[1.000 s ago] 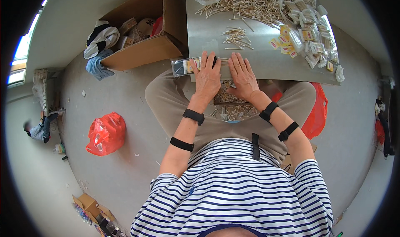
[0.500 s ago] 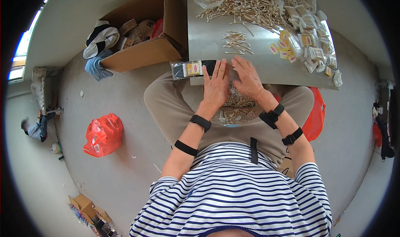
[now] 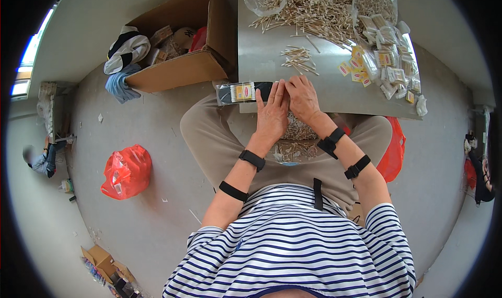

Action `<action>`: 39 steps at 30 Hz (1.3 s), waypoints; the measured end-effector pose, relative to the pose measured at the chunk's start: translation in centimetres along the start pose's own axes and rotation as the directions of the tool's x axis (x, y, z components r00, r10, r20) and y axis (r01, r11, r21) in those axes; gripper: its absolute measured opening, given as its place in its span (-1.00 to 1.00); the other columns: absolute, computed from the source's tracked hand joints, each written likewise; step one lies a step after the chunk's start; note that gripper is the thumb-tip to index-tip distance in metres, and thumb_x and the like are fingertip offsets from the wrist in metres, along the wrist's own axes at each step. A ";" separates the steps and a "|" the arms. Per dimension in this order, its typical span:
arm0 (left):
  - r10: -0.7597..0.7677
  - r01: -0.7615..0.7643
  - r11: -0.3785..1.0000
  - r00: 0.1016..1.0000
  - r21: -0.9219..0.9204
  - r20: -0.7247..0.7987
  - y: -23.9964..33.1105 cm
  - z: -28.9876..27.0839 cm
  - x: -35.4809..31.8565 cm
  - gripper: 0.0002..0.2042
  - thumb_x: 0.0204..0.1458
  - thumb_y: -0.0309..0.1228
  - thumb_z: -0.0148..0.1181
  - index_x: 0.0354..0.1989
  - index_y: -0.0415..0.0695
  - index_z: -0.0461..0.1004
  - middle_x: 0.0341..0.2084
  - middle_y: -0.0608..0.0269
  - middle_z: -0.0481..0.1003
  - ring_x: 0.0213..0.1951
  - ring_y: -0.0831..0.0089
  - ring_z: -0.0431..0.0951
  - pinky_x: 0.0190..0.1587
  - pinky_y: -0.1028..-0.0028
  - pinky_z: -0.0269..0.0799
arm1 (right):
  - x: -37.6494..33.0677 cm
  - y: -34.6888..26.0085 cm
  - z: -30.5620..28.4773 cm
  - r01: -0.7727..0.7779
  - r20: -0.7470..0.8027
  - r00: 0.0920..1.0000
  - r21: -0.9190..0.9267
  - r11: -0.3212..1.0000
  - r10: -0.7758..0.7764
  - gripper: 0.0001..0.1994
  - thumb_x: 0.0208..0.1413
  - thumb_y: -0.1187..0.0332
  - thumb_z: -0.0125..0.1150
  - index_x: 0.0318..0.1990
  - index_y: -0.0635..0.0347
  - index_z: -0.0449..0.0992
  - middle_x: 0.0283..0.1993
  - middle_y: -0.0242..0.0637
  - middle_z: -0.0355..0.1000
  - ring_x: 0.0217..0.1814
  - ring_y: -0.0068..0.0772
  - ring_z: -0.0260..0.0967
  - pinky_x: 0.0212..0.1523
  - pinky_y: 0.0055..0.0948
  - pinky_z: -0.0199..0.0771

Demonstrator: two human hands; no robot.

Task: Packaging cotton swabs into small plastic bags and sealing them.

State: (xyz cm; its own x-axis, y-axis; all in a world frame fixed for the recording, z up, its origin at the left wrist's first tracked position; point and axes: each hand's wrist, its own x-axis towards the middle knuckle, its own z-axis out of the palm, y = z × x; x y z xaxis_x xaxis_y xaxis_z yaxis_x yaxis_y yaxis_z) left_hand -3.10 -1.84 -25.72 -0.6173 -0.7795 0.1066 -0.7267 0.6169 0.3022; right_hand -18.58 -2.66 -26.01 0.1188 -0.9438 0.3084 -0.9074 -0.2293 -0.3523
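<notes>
My left hand lies with fingers stretched over a black strip at the near edge of the table. Its thumb is beside a row of cotton swabs with a yellow and red label, on the strip's left part with clear plastic around it. My right hand is closed, fingers curled down close to the left fingertips; whatever it pinches is hidden. Just beyond lies a small heap of loose cotton swabs. Several yellow label cards lie to its right.
A big pile of cotton swabs covers the far part of the metal table. Packed swab bags are heaped at its right. Left stands an open carton; a red bag sits on the floor. Another person is far left.
My right hand has moved slightly left, toward my left hand, and its fingers have curled closed. The view has shifted a little; my left hand still rests on the strip.
</notes>
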 end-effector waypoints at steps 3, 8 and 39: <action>-0.007 0.008 1.000 0.999 -0.018 0.045 0.2 -0.1 0.1 -0.06 -0.18 -0.38 0.43 0.48 -0.20 0.12 0.55 0.17 -0.04 0.54 0.23 -0.02 0.41 -0.35 -0.18 | 0.4 1.6 0.0 -0.055 -0.043 0.998 0.023 0.998 0.056 -0.84 0.04 0.46 0.19 -0.21 0.19 0.57 -0.13 -0.20 0.44 0.03 -0.03 0.39 0.06 -0.11 0.43; -0.023 0.023 1.000 0.998 -0.001 0.052 0.2 0.0 0.2 -0.04 -0.18 -0.36 0.44 0.48 -0.21 0.11 0.54 0.17 -0.03 0.54 0.24 -0.02 0.41 -0.37 -0.20 | 3.9 2.4 0.1 -0.343 -0.108 0.936 -0.083 0.936 0.334 -0.87 0.06 0.44 0.25 -0.22 0.15 0.57 -0.12 -0.20 0.48 0.03 -0.04 0.45 0.02 -0.06 0.47; -0.009 0.010 1.000 1.000 0.016 -0.010 -0.1 0.4 0.1 -0.07 -0.20 -0.40 0.41 0.47 -0.23 0.15 0.53 0.18 0.00 0.54 0.25 0.00 0.42 -0.39 -0.24 | 3.8 2.0 0.9 -0.232 0.014 0.972 -0.119 0.965 0.235 -0.86 0.04 0.42 0.21 -0.23 0.08 0.59 -0.09 -0.20 0.45 0.03 -0.02 0.44 0.01 -0.06 0.45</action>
State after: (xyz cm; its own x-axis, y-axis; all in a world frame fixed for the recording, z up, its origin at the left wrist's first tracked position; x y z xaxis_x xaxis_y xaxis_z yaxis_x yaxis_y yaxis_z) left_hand -3.20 -1.91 -26.17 -0.6074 -0.7863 0.1132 -0.7373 0.6110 0.2882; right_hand -19.60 -6.92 -26.37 -0.0926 -0.9745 0.2046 -0.9514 0.0260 -0.3067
